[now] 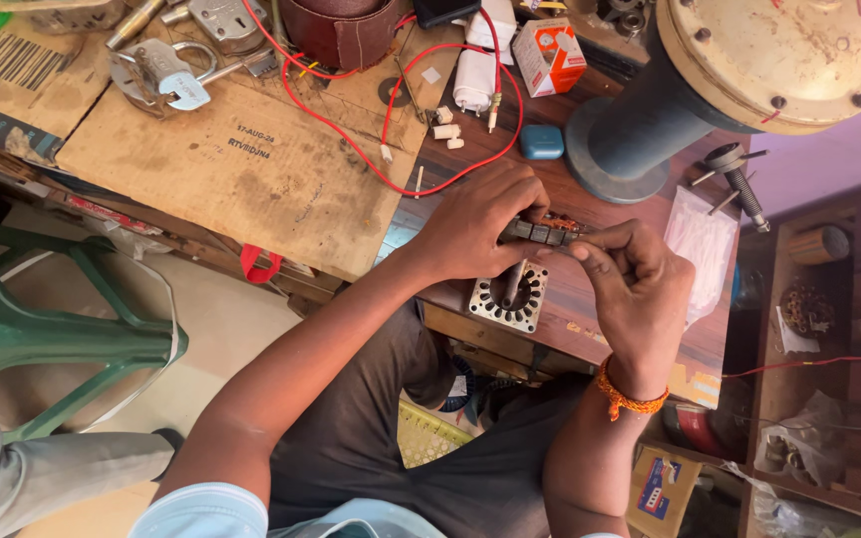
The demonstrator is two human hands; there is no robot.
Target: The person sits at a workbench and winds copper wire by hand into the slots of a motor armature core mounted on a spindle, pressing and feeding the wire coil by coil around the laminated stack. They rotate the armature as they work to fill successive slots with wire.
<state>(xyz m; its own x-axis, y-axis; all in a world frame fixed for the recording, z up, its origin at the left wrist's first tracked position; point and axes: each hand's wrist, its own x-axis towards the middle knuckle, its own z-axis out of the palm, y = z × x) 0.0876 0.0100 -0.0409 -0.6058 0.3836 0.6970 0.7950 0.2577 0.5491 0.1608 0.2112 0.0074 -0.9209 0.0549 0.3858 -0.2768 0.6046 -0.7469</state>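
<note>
Head view is looking down on a dark wooden workbench (pixel 590 299) running across the middle of the frame, with a big flattened sheet of brown cardboard (pixel 241 164) lying over its upper-left part. At the upper right a heavy grey cylindrical machine with a cream bolted round cover (pixel 739 70) is standing on the bench. At the left edge a green plastic chair (pixel 42 329) is sitting on the floor. A thin red wire (pixel 430 184) is looping across the cardboard toward the centre, and near the top a silver padlock (pixel 166 72) and a small orange-and-white carton (pixel 548 55) are lying.

In the centre, the left hand (pixel 475 229) and the right hand (pixel 640 289), the latter with an orange thread band at the wrist, are meeting over a small dark slotted motor core with copper winding (pixel 548 231). Both hands are closing tightly on it, fingers curled, pinching it from either end just above the bench. Directly below it a square silvery laminated stator plate with a toothed round opening (pixel 510 297) is resting on the bench edge.

Judging by the grip, steady work here is asking for even pressure from both ends, keeping the fine copper turns from being crushed or snagged.
</note>
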